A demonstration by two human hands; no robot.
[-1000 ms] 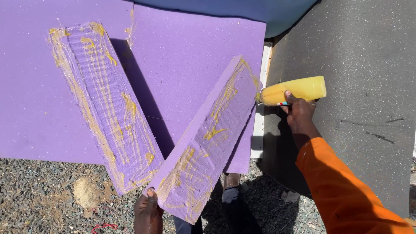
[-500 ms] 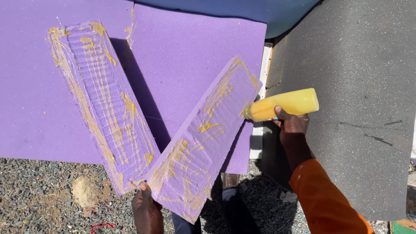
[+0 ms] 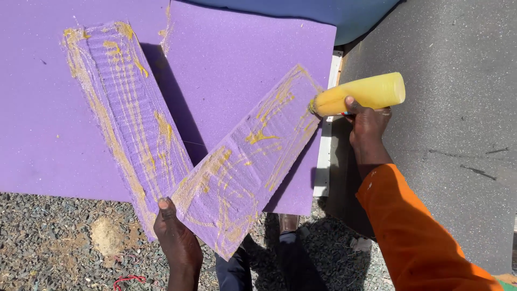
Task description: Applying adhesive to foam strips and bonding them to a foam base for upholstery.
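Right hand (image 3: 367,122) fingers around yellow bottle (image 3: 360,94); left hand (image 3: 175,240) fingers behind foam strip (image 3: 247,161), grip unclear

The left hand (image 3: 175,237) was cut off at the wrist by the bottom edge, and most of its fingers were hidden behind the purple foam strip (image 3: 245,161). The orange sleeve (image 3: 414,237) ran out of the lower right corner. The nozzle of the yellow bottle (image 3: 361,92) was too small to see clearly. The big purple foam sheet (image 3: 237,64) was cut by the top and left edges.
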